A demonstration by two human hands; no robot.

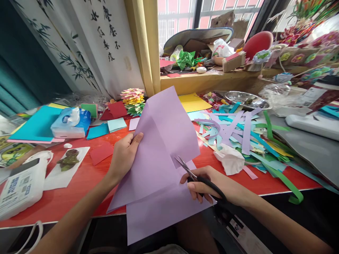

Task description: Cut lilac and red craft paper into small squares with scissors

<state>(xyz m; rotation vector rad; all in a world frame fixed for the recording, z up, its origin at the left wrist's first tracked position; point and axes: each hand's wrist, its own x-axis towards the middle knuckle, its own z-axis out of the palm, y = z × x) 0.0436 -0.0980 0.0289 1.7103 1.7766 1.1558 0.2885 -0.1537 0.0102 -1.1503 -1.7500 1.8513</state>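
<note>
My left hand (126, 155) pinches the left edge of a creased sheet of purple paper (159, 141), thumb on top. The sheet is tilted up over the table's front edge, and a cut runs into its right side. My right hand (203, 185) is wrapped round the black handles of a pair of scissors (189, 172). The blades are slightly apart, with their tips at the cut in the paper. Another purple part (164, 215) hangs below, past the table edge; whether it is joined to the upper part I cannot tell.
Paper strips (246, 132) and a crumpled tissue (230, 158) lie on the right of the red table (87, 197). A tissue pack (71, 121), coloured squares and a white box (22, 187) are at left. Behind stand a folded-paper stack (132, 102) and a metal bowl (246, 100).
</note>
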